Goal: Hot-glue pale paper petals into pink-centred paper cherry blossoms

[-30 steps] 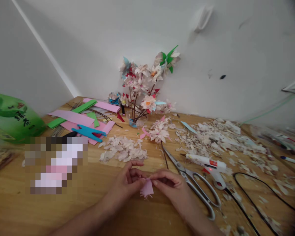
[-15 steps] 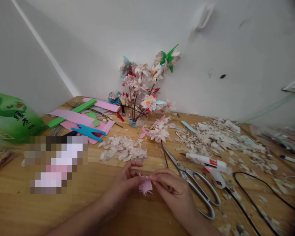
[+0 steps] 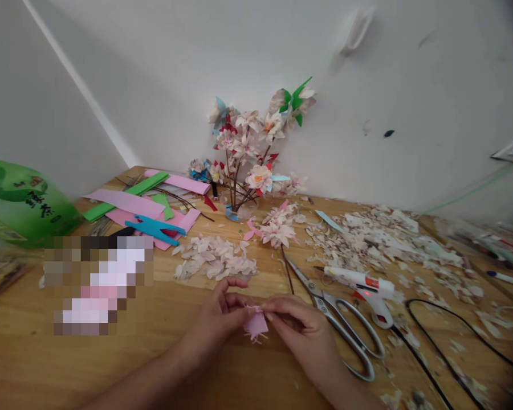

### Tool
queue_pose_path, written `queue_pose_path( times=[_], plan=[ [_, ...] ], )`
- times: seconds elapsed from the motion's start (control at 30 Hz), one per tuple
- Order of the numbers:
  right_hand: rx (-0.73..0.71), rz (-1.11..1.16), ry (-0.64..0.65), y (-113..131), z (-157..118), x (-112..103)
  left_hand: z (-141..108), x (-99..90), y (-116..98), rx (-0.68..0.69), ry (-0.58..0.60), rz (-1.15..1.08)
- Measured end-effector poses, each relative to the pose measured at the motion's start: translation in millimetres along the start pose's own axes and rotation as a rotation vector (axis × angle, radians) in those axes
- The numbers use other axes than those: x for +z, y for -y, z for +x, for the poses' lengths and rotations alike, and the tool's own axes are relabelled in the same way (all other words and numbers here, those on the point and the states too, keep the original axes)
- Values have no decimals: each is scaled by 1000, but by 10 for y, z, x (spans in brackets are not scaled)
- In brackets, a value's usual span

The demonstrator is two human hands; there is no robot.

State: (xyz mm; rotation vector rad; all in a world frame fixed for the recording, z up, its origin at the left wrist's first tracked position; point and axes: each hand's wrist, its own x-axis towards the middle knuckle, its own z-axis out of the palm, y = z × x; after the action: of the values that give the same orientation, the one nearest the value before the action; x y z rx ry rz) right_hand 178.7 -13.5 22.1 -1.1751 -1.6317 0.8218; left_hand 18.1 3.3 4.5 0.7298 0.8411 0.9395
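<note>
Between my two hands is a small piece of pink fringed paper (image 3: 256, 325), its cut strands hanging down over the table. My left hand (image 3: 224, 313) pinches its left side with thumb and fingers. On the other side, my right hand (image 3: 299, 324) is closed on its upper right edge, thumb against forefinger. Just beyond my fingers lies a heap of pale petals (image 3: 216, 257). A pale pink flower (image 3: 277, 230) on a thin brown stem rests behind my right hand. Metal scissors (image 3: 325, 304) lie close to the right of that hand.
A white glue gun (image 3: 361, 282) with a red light and black cord (image 3: 427, 353) lies at right. Petal scraps (image 3: 380, 239) spread behind it. Flowers stand in a clear vase (image 3: 239, 212) by the wall. Coloured paper strips (image 3: 126, 202) and a green bag (image 3: 25, 199) are at left.
Both hands keep hold of the pink fringed paper. It has shifted slightly right and down, with a little more of its lower part showing.
</note>
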Motion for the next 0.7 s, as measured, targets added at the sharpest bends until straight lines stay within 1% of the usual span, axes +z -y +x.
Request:
queue_pose_path(
  times=[0.1,0.23,0.33,0.43,0.53,0.7],
  plan=[
    [73,25,10,3,0,9,18,-24,38,44,-14,40],
    [215,164,55,30,-15,17,12,-8,57,113,-35,94],
    [261,216,80,41,-25,23,-13,26,48,153,-47,140],
    [291,219,51,28,-20,33,-37,50,38,163,-44,169],
    [335,287,18,15,0,42,-49,62,26,168,-44,179],
    [418,365,8,27,41,33,-54,73,12,162,-73,191]
  ],
)
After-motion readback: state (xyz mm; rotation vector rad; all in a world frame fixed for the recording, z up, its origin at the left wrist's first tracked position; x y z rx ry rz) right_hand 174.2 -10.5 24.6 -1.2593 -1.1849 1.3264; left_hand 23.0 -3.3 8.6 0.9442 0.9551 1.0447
